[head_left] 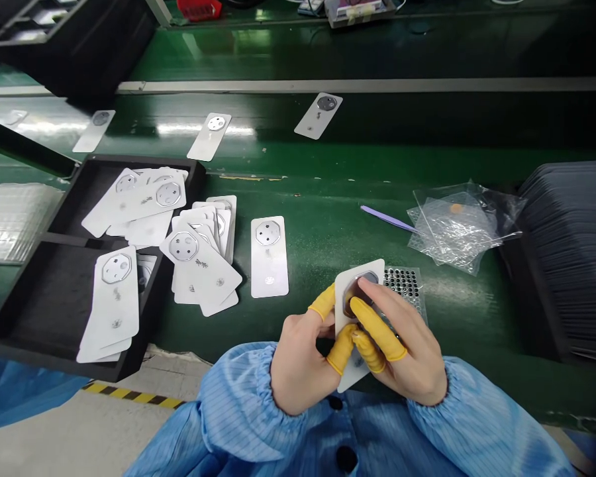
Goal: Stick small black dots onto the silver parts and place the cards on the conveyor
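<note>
Clearly, the green bench point(322, 228) (scuffed) bears white panels point(269, 262) above pale flooring point(104, 434).

Left hand point(300, 364) grips white panel point(344, 288), tilted; right hand point(417, 358) has fingertips on its octagonal part point(356, 285). Yellow finger cots point(380, 329) on both hands, blue sleeves point(251, 404) at wrists. Sheet of black dots point(404, 281) just beyond right hand, partly covered. Slim purple tool point(386, 217) reaches clear plastic bags point(457, 235). Left of hands: lone panel point(269, 265) flat on green surface point(322, 199), then overlapping panel pile point(203, 265), then black trays point(24, 305) holding more panels point(114, 305). Dark stacked sheets point(576, 252) far right.
</note>
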`<state>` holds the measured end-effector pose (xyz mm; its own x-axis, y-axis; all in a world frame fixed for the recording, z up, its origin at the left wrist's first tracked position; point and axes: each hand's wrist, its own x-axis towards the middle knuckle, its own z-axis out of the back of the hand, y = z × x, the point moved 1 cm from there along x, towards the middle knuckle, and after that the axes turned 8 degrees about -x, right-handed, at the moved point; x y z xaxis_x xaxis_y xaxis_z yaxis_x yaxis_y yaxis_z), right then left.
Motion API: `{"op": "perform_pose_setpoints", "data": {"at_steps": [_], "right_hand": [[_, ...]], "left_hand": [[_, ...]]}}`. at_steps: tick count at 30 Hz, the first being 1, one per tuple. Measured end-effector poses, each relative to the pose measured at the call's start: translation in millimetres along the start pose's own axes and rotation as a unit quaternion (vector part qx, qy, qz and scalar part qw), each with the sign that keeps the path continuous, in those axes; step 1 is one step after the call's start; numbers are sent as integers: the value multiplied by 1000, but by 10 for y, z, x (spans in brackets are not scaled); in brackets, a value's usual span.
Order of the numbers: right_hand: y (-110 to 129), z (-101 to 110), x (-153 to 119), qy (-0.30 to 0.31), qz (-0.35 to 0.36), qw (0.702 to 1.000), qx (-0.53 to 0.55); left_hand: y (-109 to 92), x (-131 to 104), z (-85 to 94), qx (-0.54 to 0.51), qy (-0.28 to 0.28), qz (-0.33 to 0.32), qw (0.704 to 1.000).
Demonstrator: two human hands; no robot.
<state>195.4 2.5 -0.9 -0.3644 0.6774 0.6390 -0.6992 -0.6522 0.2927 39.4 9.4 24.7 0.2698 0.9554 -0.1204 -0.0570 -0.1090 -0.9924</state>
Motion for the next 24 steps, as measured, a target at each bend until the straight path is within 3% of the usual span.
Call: {"op": "perform_pose_setpoints", "data": {"at_steps": [10, 19, 24], "right_hand": [[38, 78, 61, -6, -6, 1000, -2], [57, 132, 97, 19, -15, 999, -23], [187, 73, 67, 0, -49, 998, -31]], "left_hand": [[-48, -11, -21, 0, -5, 6, 1000], [-28, -4, -23, 77, 1, -44, 996], [-32, -28, -49, 122, -37, -80, 989]]}}
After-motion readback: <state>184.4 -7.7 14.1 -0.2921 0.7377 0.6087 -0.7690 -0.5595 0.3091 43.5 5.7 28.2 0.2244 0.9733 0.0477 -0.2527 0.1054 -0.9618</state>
